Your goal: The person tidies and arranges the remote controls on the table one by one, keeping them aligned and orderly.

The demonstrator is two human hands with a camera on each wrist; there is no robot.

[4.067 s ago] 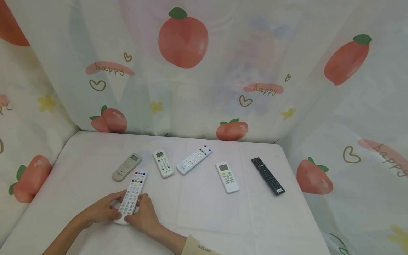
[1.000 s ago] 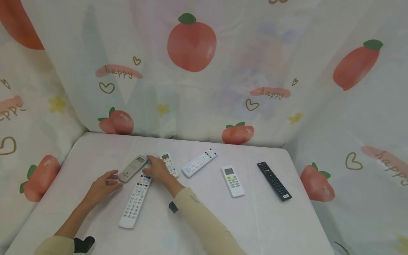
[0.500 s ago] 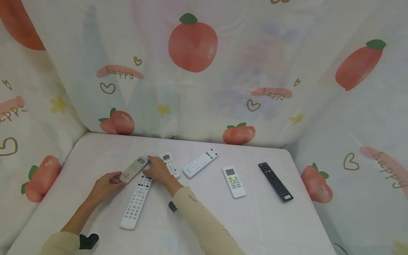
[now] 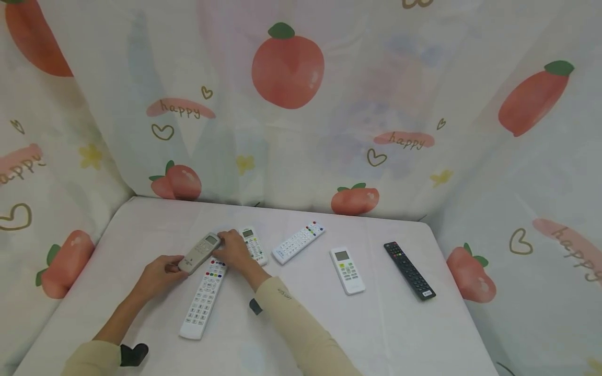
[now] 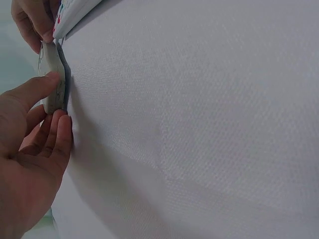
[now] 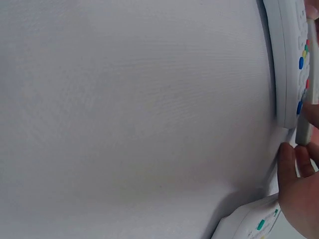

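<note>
A grey-beige remote control (image 4: 199, 254) with a small screen lies slantwise between the two hands at the left of the table. My left hand (image 4: 159, 275) pinches its lower end, and the thumb pressing on its side shows in the left wrist view. At its screen end, my right hand (image 4: 233, 251) pinches with thumb and fingers. The remote looks tilted or slightly raised in the left wrist view; how far off the cloth I cannot tell. A long white remote (image 4: 202, 305) with coloured buttons lies just below it, its top close to the right hand.
A small white remote (image 4: 255, 246), partly behind the right hand, lies on the white-covered table (image 4: 301, 324). Farther right are a slanted white remote (image 4: 298, 243), a white remote with a screen (image 4: 347, 271) and a black remote (image 4: 409, 270). A printed curtain (image 4: 291, 156) encloses the table.
Both hands earlier held the long white remote; they have let it go and moved to the grey-beige one. In the last second the left hand has closed on its lower end.
</note>
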